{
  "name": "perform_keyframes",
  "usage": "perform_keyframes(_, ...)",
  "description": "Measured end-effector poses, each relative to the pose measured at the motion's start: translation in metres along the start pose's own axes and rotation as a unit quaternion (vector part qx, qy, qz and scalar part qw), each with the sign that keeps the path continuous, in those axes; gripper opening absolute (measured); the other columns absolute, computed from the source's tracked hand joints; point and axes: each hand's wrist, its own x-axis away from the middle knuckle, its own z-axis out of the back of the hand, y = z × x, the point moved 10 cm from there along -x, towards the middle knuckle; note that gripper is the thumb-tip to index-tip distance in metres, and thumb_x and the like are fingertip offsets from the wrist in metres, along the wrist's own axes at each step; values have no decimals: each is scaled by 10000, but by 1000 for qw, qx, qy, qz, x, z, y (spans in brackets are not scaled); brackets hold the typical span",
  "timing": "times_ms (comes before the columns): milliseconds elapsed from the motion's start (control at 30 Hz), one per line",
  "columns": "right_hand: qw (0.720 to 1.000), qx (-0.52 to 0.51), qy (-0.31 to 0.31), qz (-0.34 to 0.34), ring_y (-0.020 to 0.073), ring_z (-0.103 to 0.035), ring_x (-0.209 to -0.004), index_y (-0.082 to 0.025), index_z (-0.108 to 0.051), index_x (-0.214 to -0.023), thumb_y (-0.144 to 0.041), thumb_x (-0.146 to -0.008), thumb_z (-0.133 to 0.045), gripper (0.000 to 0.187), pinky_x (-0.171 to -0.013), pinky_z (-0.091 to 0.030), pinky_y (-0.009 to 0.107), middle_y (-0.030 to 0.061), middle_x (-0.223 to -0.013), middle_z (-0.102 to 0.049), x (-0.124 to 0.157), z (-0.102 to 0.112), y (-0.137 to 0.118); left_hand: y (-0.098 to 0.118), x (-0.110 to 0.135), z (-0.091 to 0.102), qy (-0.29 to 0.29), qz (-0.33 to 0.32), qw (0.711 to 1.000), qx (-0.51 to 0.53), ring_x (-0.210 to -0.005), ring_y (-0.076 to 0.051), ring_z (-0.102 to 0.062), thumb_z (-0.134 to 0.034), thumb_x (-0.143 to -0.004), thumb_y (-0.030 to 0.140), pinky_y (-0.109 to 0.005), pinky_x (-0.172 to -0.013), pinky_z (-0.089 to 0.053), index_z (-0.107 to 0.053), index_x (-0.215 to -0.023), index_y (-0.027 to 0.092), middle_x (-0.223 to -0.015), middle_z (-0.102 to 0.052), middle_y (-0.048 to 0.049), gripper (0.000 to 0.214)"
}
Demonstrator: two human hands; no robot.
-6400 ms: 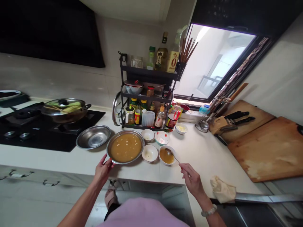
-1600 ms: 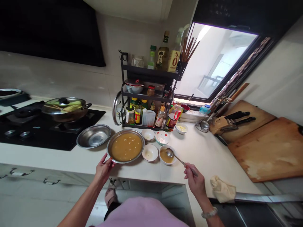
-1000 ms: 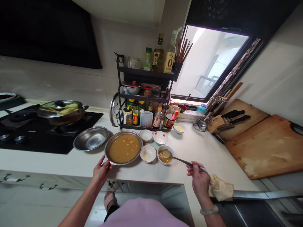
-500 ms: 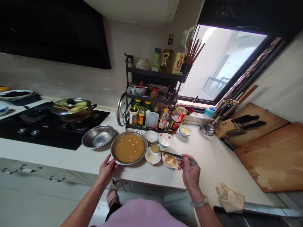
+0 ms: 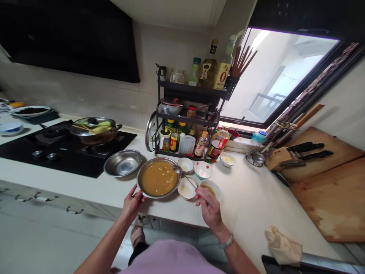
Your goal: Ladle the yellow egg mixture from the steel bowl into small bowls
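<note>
My left hand grips the near-left rim of a round metal basin of brown liquid with pale bits floating in it. In my right hand is the handle of a ladle, whose bowl is over the basin's right rim. Just behind the right hand, a white bowl with brownish liquid is partly hidden by my fingers. Left of it stands a white bowl with a little residue, crossed by the ladle handle. Behind are a small white bowl and a bowl with red patterns.
An unfilled metal basin is left of the filled one. A lidded pan sits on the black stove. Behind the bowls rises a black rack of bottles. Right are a knife block, cutting boards and a cloth.
My right hand has moved left with the ladle. The ladle bowl went from above the white bowls to the basin's right rim and looks emptied. My left hand keeps its hold.
</note>
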Motion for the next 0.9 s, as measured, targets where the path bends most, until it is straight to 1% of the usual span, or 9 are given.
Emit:
perform_keyframes(67, 999, 20, 45, -6, 172, -644, -648, -260, -721, -994, -271, -880, -569, 190, -491, -549, 300, 78, -962, -684, 4, 25, -3, 0, 1, 0, 1, 1, 1000, -3, -434, -75, -557, -622, -774, 48, -161, -449, -448, -385, -1447, 116, -550, -604, 35, 716)
perform_keyframes(200, 985, 87, 145, -28, 126, -572, -521, -238, -694, -991, -268, -893, -556, 172, -493, -539, 280, 21, -779, -647, 20, 87, -10, 0, -1, 1, -3, -5, 1000, -5, -448, -78, -571, -602, -790, 37, -159, -459, -457, -376, -1451, 103, -564, -616, 21, 702)
perform_keyframes(267, 978, 121, 164, -35, 125, -573, -522, -227, -685, -993, -280, -895, -552, 173, -465, -529, 263, 17, -772, -642, 32, 111, -10, -2, -2, 3, -2, -6, 1000, -5, -457, -80, -578, -603, -793, 35, -161, -465, -463, -374, -1453, 107, -573, -621, 17, 703)
perform_keyframes(333, 975, 147, 160, -49, 126, -578, -522, -216, -684, -981, -295, -892, -556, 174, -442, -521, 252, 12, -753, -636, 44, 126, -4, -3, -3, 4, 1, -1, 1000, -6, -455, -80, -578, -615, -787, 31, -163, -467, -467, -375, -1454, 118, -579, -623, 19, 715)
perform_keyframes(467, 974, 175, 120, -75, 122, -585, -511, -202, -700, -940, -358, -879, -562, 218, -441, -527, 253, 13, -744, -642, 62, 131, 20, 0, 1, 2, 2, 5, 1000, -9, -449, -71, -566, -605, -791, 20, -161, -464, -468, -388, -1447, 125, -579, -615, 26, 698)
perform_keyframes(533, 973, 166, 128, -94, 121, -583, -491, -190, -694, -935, -403, -880, -555, 261, -446, -531, 256, 10, -710, -643, 68, 130, 33, 3, 4, 1, 10, 8, 1000, -13, -446, -68, -561, -586, -802, 10, -156, -460, -465, -397, -1442, 119, -575, -610, 25, 676)
perform_keyframes(633, 959, 126, 208, -143, 125, -573, -447, -163, -660, -943, -460, -870, -567, 320, -432, -522, 256, -7, -612, -629, 76, 141, 49, 5, 7, -1, 19, 10, 1000, -16, -439, -65, -556, -551, -822, -3, -151, -459, -465, -396, -1443, 105, -561, -602, 23, 649)
perform_keyframes(767, 924, 52, 323, -197, 122, -556, -409, -142, -623, -912, -499, -804, -652, 375, -398, -490, 236, -12, -552, -628, 86, 161, 59, 5, 6, -1, 15, 5, 1000, -15, -434, -64, -553, -540, -837, 6, -145, -451, -458, -387, -1447, 102, -551, -597, 24, 635)
perform_keyframes(900, 907, -8, 363, -215, 116, -551, -412, -132, -616, -882, -517, -716, -728, 434, -385, -472, 218, -2, -546, -643, 88, 171, 58, 2, 2, 1, 11, 3, 1000, -16, -433, -66, -554, -547, -834, 4, -148, -451, -461, -383, -1449, 105, -538, -594, 28, 645)
